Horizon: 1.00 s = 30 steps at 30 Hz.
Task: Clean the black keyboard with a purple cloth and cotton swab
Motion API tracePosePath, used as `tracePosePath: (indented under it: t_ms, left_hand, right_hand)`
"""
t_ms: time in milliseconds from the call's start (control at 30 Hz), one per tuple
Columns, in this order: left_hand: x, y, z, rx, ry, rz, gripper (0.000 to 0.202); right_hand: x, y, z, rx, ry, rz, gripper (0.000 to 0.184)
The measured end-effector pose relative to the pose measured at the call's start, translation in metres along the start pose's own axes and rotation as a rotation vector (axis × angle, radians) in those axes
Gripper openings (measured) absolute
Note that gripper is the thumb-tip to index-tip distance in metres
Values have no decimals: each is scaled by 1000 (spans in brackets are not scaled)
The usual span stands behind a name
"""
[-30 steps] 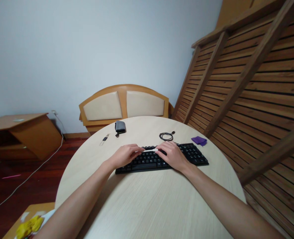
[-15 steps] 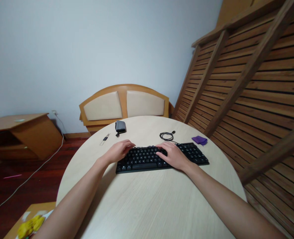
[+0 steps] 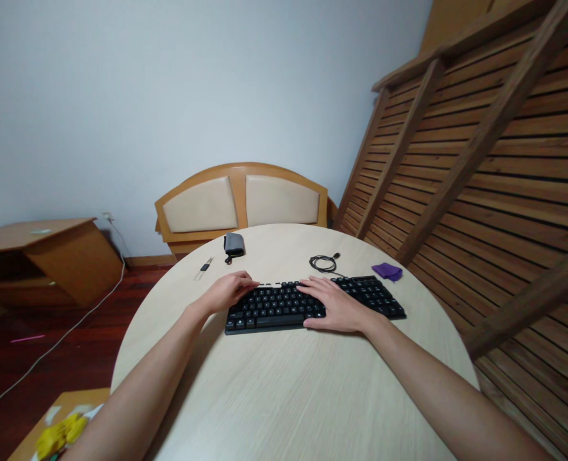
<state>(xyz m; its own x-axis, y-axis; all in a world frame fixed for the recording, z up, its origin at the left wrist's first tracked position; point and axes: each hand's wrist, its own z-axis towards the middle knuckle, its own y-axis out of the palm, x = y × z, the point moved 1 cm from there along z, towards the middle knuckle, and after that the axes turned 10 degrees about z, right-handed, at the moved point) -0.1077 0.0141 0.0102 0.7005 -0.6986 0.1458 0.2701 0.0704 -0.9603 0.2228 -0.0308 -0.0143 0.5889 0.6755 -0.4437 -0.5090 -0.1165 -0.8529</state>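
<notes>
A black keyboard (image 3: pixel 278 314) lies on the round light-wood table (image 3: pixel 284 397). My left hand (image 3: pixel 226 291) is at its upper left corner, fingers pressed together by the top row; what they pinch, if anything, is hidden. A pale strip shows along the top row beside those fingertips. My right hand (image 3: pixel 339 307) rests over the middle-right keys with fingers spread and the thumb at the front edge. Behind the keyboard lies its coiled black cable (image 3: pixel 323 263).
On the table's left are a grey folded pouch (image 3: pixel 234 244) and a small wire tool with a black middle (image 3: pixel 205 266). A purple cloth (image 3: pixel 387 271) lies at right. Slatted wooden panels (image 3: pixel 504 179) lean beside the table; a padded headboard (image 3: pixel 240 198) stands behind.
My right hand has spread its fingers, and its thumb has dropped toward the keyboard's front edge. My left hand stays at the upper left corner with its fingers slightly shifted.
</notes>
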Motion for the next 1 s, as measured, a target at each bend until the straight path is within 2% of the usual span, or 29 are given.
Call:
tracePosePath:
  t_ms: [200,500,833,1000]
  left_hand:
    - [0,-2,-1,-20,-19,35,35]
    - [-12,-18,-8,-78,-97,42,28]
    - [-52,-12,-23,-45,-185,-63,36]
    - [-64,-16,-33,-88,-281,-185,39]
  right_hand:
    - [0,0,0,8,5,16,80]
    - [0,-1,0,-31,36,27,84]
    - [3,1,0,-46,41,9,87]
    - [3,1,0,-34,39,32,85]
